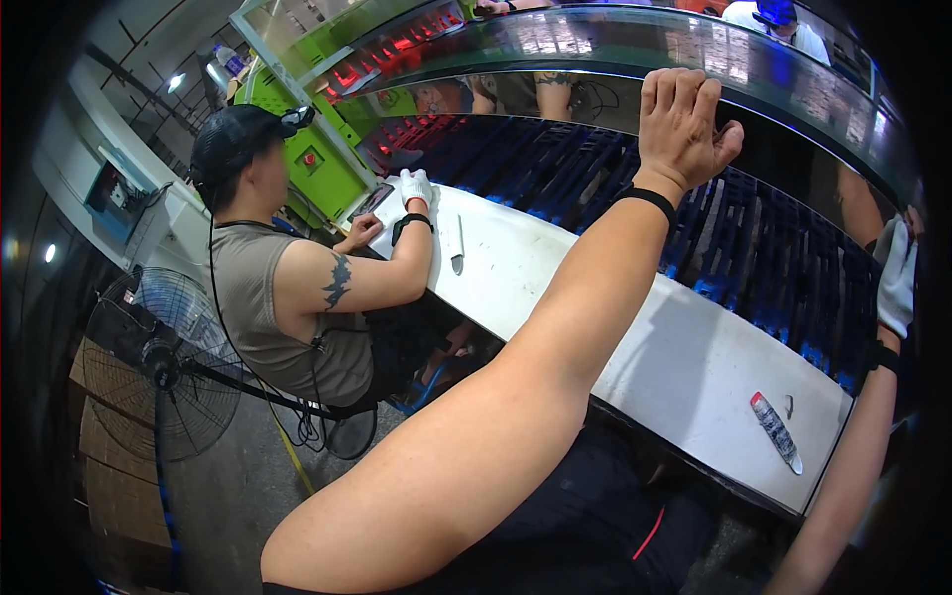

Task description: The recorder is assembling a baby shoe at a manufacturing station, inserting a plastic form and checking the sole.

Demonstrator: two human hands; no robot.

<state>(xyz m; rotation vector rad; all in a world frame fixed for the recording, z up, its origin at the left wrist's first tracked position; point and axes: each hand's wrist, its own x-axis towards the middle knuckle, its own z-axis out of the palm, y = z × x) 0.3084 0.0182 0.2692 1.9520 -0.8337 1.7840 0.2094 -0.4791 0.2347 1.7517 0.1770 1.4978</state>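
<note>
My bare left hand [684,129], with a black wristband, reaches up to the dark reflective panel [783,149] beyond the slatted conveyor. Its fingers curl over the panel's upper edge, and the thumb sticks out to the right. My right hand [896,283] wears a white glove and a black wristband. It is raised beside the panel's right end, close to the picture's rim, where its fingers are too dim to make out. A knife [775,431] with a wrapped handle and a red end lies on the white worktop [684,367], beside a small dark piece [789,405].
To my left a co-worker [307,268] sits with both hands at the worktop, one gloved in white. Near them lies a pale-handled blade [456,243]. Dark blue slats [744,238] run behind the worktop. A floor fan [159,362] and cartons [119,496] stand at left.
</note>
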